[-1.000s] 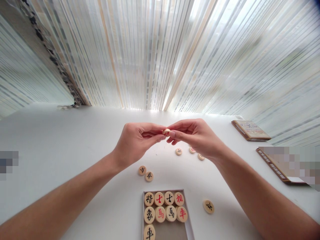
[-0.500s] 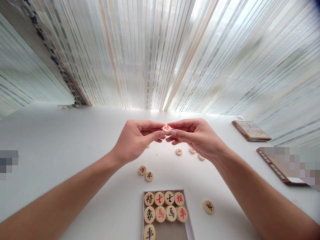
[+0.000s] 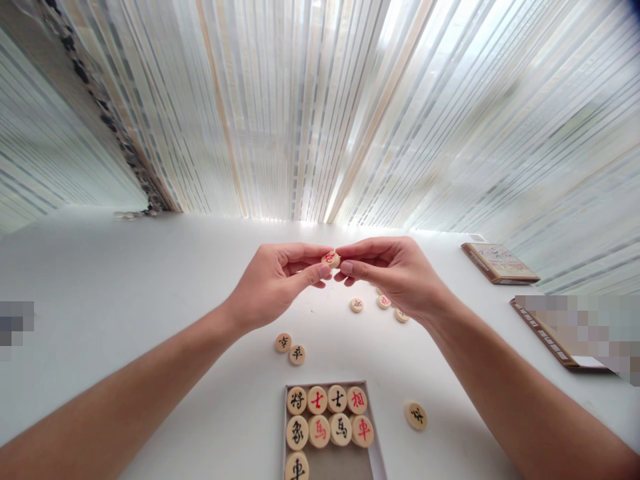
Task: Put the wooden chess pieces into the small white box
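Observation:
My left hand (image 3: 273, 283) and my right hand (image 3: 390, 270) meet above the white table (image 3: 125, 287), fingertips pinched together on one round wooden chess piece (image 3: 331, 258) with a red character. Below them, at the near edge, an open shallow box (image 3: 379, 453) holds several round pieces with red and black characters in rows. Loose pieces lie on the table: two (image 3: 290, 349) under my left wrist, three (image 3: 378, 305) under my right hand, and one (image 3: 416, 415) to the right of the box.
A closed book-like box (image 3: 500, 262) lies at the far right of the table. A brown flat lid or board (image 3: 550, 337), partly blurred out, lies nearer on the right. Striped curtains hang behind the table.
The piece has been turned between my fingertips, so its red face shows more. Both hands stay at about the same spot above the table.

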Available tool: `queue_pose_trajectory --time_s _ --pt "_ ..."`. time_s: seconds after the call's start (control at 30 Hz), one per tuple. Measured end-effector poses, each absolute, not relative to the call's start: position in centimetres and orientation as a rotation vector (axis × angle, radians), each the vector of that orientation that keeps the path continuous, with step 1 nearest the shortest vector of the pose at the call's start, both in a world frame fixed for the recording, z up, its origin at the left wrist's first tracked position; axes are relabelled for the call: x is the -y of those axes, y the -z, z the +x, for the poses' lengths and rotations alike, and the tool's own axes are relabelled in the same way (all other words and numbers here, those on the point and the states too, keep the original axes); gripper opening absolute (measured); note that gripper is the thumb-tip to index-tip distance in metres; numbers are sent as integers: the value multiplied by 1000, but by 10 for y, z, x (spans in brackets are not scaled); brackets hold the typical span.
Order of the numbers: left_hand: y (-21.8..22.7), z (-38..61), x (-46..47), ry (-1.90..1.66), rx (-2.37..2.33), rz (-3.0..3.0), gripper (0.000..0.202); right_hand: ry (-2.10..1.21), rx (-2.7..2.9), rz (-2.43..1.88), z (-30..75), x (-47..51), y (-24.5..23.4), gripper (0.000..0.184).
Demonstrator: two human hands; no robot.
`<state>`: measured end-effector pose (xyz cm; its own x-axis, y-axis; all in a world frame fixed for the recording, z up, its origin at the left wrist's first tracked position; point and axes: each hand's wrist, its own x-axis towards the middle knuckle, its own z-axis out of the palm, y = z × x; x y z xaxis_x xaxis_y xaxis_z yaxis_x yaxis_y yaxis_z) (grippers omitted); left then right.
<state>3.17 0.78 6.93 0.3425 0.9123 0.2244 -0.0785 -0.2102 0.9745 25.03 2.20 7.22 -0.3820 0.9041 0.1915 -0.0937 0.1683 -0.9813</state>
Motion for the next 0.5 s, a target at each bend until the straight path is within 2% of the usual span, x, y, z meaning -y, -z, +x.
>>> queue_pose_trajectory --time_s 0.3,0.5 --pt "-71 29 -8 -1006 -790 1549 23 -1305 1576 -761 246 -20 -73 34" --pt "-73 28 -7 -1011 -770 1524 20 -1307 1595 -752 247 -18 -76 23"
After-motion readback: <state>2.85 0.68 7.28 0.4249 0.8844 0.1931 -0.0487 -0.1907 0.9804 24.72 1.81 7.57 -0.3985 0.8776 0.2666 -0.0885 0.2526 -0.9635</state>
